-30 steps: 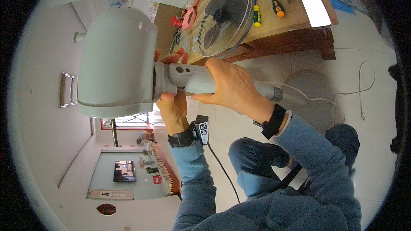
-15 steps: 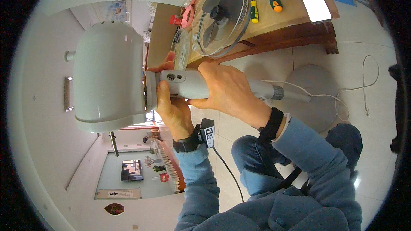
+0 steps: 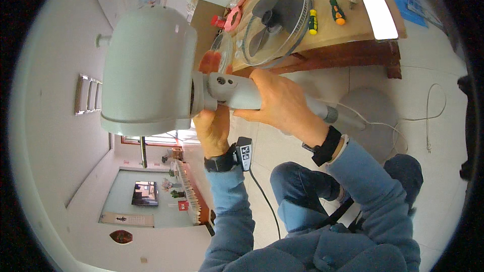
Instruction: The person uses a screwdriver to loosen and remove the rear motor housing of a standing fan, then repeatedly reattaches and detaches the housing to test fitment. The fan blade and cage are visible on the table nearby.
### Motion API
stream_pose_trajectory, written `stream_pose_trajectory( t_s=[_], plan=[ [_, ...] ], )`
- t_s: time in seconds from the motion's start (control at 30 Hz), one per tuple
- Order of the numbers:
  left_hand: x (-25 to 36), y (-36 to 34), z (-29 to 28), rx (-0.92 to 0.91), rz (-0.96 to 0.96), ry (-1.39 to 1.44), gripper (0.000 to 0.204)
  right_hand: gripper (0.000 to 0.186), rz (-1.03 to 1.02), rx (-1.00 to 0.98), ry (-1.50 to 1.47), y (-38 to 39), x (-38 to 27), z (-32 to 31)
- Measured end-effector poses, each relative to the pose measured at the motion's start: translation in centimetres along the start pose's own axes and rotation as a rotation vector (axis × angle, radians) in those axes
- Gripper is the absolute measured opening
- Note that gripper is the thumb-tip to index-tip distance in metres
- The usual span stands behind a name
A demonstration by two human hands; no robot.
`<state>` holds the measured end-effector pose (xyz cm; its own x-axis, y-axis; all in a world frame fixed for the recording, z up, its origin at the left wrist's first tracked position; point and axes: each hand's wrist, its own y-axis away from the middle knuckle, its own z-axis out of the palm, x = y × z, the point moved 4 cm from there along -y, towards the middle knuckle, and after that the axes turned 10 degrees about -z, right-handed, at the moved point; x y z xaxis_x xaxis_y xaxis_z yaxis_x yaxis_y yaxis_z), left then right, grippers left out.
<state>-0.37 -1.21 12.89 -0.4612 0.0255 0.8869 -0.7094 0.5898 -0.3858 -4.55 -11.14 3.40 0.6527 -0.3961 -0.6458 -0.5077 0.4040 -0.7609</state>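
Pale walls and a tiled floor are seen around a pedestal fan, whose round grey base is set on the tiles beside a wooden table. Just below the motor housing, from which a metal rod is projected, the fan's neck is clasped by the left hand, palm on one side and fingertips on the other; how firmly cannot be told. Farther down, the neck is wrapped by the right hand, its thumb laid along one side and its fingers largely hidden. Across the base, a white cord is draped. On the tabletop, a round grille with dark blades is placed by the front edge, toward the left end. To its right, a yellow screwdriver and a green-and-orange screwdriver are laid out, and a lit phone is rested near the front right corner.
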Motion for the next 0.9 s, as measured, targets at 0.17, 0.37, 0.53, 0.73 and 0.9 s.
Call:
stream_pose_trajectory(
  t_s=[0.17, 0.37, 0.53, 0.73, 0.9],
  plan=[
    [0.4, 0.2, -0.4, -0.064, 0.055, -0.061, 0.11, 0.056, 0.002, -0.004, 0.003, 0.7, 0.2, -0.5],
    [0.7, 0.1, -0.9, 0.046, 0.09, -0.089, 0.099, 0.058, 0.0, 0.02, 0.003, 0.0, 0.3, 0.1],
    [0.7, 0.2, -0.7, 0.134, 0.057, -0.097, 0.098, 0.057, 0.007, 0.003, 0.007, -0.3, 0.6, 0.3],
    [0.8, 0.0, -0.5, 0.113, -0.019, -0.029, 0.085, 0.058, -0.021, -0.041, -0.018, -0.4, 0.4, 0.1],
    [0.6, 0.0, -0.7, 0.142, 0.068, 0.061, 0.08, 0.054, -0.015, -0.034, 0.009, -0.5, 0.1, 0.0]
  ],
)
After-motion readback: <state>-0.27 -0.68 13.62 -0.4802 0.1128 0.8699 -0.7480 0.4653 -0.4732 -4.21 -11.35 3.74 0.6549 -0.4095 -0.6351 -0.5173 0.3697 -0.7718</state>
